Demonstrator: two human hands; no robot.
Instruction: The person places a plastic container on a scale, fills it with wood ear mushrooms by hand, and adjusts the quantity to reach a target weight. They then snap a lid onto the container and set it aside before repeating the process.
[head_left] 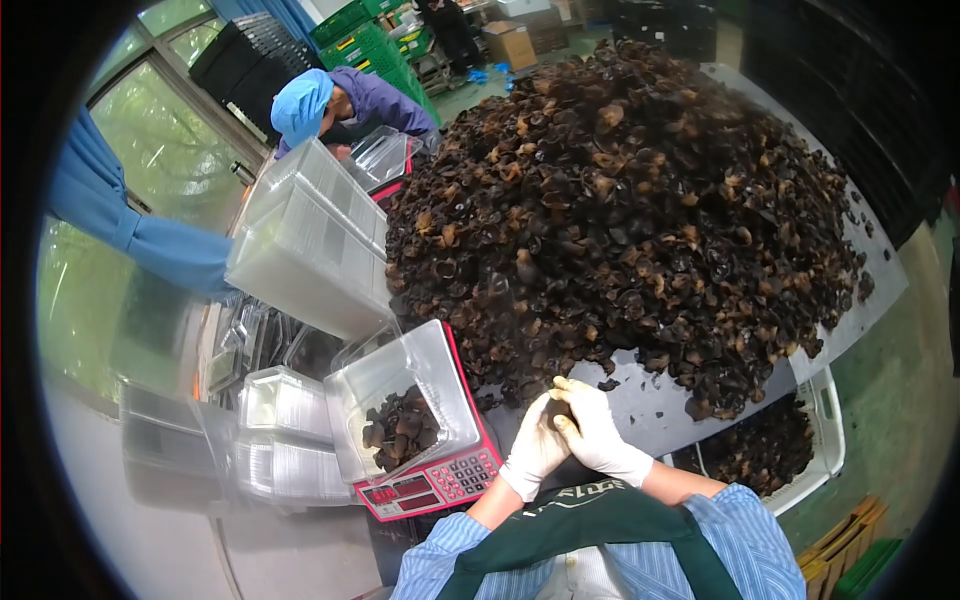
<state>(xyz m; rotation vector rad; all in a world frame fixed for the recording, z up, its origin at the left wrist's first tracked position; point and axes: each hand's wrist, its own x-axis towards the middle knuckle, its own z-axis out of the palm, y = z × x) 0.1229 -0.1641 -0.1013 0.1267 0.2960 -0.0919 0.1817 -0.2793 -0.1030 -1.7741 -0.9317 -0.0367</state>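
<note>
Two grips, left (535, 450) and right (605, 435), both in white gloves, meet in front of the green apron (590, 528). Fingers are curled inward with little opening; I read both as closed on one dark piece (558, 412), held between them just short of the pile (620, 230) of dark, curled pieces.

Labels: the apron carries pale characters that I cannot read. The red scale (432, 488) has a keypad (465, 475) and lit red displays; their figures are too small to read.

Containers: a clear tray (425, 362) rests on the scale, left of the left grip, with a small heap (402, 428) of dark pieces in it. Behind it stands a tall stack of clear containers (300, 240); further clear stacks (285, 470) stand left of the scale. A white basket (832, 430) at the lower right holds more dark pieces.

Clearances: I see bare grey tabletop (645, 392) between the pile and the right grip, and a bare strip along the far right edge. The scale stands near the left grip, limiting room on that side. A second person's purple sleeve (385, 100) shows well apart, beyond the tall stack.
</note>
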